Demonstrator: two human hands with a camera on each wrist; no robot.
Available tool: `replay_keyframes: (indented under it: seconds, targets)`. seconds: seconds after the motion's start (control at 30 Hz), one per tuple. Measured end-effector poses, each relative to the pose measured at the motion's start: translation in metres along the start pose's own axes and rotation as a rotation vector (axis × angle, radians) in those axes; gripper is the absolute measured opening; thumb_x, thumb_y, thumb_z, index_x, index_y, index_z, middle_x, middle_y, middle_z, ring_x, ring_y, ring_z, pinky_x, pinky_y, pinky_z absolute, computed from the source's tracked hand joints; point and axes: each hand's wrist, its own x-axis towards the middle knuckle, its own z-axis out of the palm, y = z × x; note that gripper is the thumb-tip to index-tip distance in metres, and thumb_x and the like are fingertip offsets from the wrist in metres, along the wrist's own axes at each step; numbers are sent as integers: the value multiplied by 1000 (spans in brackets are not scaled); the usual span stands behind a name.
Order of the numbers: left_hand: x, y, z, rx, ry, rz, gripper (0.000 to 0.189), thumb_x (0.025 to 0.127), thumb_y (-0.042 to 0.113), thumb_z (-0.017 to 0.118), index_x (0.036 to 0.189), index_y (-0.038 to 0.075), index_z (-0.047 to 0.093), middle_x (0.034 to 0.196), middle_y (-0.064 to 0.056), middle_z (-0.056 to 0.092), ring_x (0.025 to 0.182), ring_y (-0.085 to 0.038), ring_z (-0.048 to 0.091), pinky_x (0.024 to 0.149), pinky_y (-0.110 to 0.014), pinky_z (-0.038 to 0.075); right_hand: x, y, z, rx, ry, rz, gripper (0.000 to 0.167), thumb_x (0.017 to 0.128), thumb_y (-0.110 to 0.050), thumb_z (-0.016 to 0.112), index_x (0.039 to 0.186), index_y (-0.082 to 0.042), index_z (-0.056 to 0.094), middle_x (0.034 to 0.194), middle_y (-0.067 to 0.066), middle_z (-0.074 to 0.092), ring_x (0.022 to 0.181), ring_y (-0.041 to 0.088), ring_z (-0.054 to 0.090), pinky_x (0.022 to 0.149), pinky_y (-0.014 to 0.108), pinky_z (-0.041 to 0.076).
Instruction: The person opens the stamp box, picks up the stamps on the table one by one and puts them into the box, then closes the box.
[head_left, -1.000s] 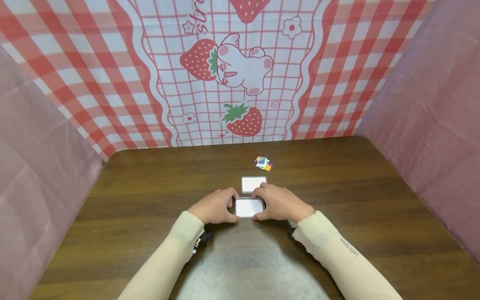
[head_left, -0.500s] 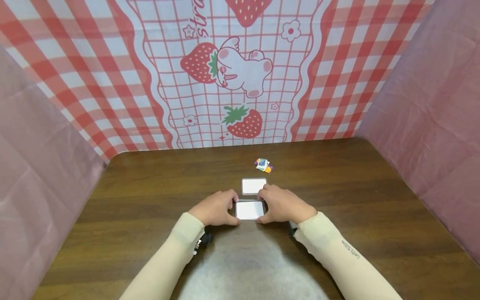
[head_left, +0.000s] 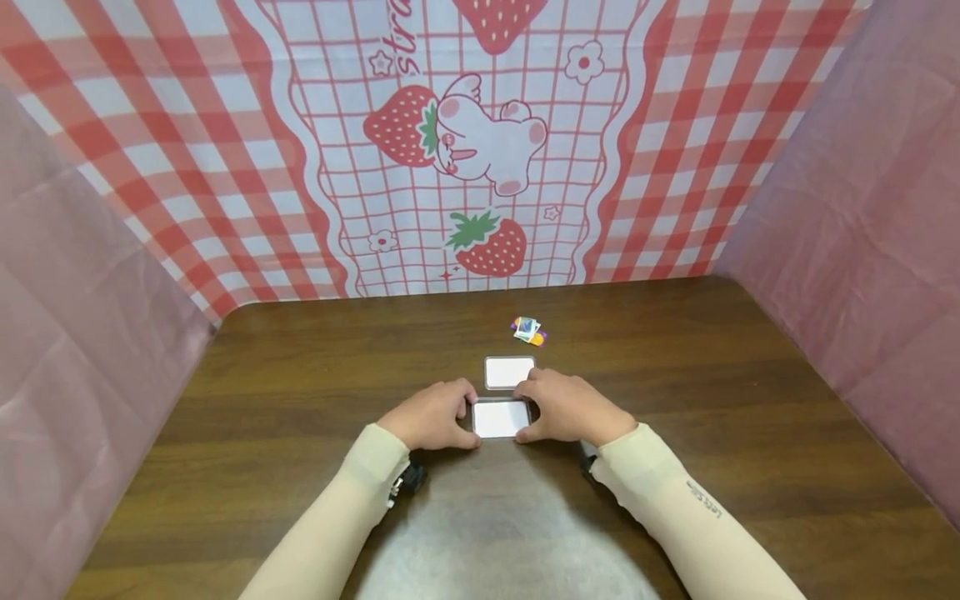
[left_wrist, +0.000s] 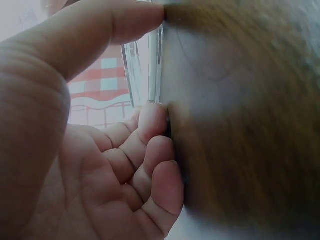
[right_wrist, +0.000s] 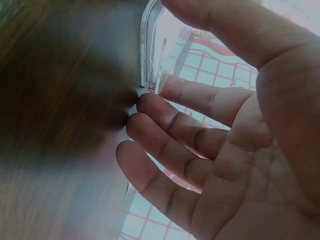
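A red-and-white cloth [head_left: 675,125] printed with strawberries, flowers and a cartoon animal hangs behind a brown wood-grain counter [head_left: 300,358], where a person works with bare hands between a pink left drape [head_left: 82,250] and a pink right drape [head_left: 877,233]. A cream left sleeve [head_left: 322,517] and a cream right sleeve [head_left: 675,500], the latter bearing small dark lettering, reach in from the near edge. The left hand [head_left: 429,414] and right hand [head_left: 573,408], apart from each other, clamp opposite short ends of a rectangular near case [head_left: 501,418], each thumb at a near corner and fingers at the far side. The near case, white-faced with clear edges, sits at the middle of the counter. A slightly smaller-looking far case [head_left: 507,372], also white-faced, lies just beyond it; the right fingers overlap its near right corner, though contact cannot be told. Farther back rests a small pile [head_left: 529,331] of purple, orange and white pieces, its details too small to read.
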Motion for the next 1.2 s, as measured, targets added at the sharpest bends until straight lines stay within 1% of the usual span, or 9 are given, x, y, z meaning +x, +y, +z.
replay_keyframes:
  seconds: [0.33, 0.57, 0.73, 1.2]
  targets:
    - [-1, 0, 1, 1, 6, 7, 53, 82, 36, 87, 119, 10, 59, 96, 0, 58, 86, -16, 55, 81, -37, 48, 0, 1, -1, 48, -5, 10, 52, 79, -40, 90, 118, -11, 72, 103, 0, 63, 79, 10, 56, 73, 36, 51]
    - [0, 1, 1, 27, 11, 4, 52, 81, 34, 87, 118, 10, 59, 96, 0, 59, 86, -16, 55, 81, -36, 48, 0, 1, 0, 81, -27, 35, 53, 81, -38, 89, 123, -10, 71, 107, 1, 62, 81, 11, 57, 74, 35, 51]
    - [0, 2, 2, 42, 22, 5, 53, 79, 33, 86, 118, 10, 60, 96, 1, 59, 86, -15, 55, 81, -36, 49, 1, 1, 0, 82, -28, 37, 54, 82, -38, 89, 123, -9, 70, 107, 2, 62, 81, 12, 57, 75, 35, 52]
    - [-1, 2, 1, 44, 26, 10, 52, 80, 31, 85, 119, 10, 59, 94, 1, 59, 83, -15, 55, 78, -35, 48, 0, 2, 0, 104, -20, 35, 55, 80, -37, 90, 122, -7, 70, 106, 1, 62, 84, 12, 57, 78, 35, 51]
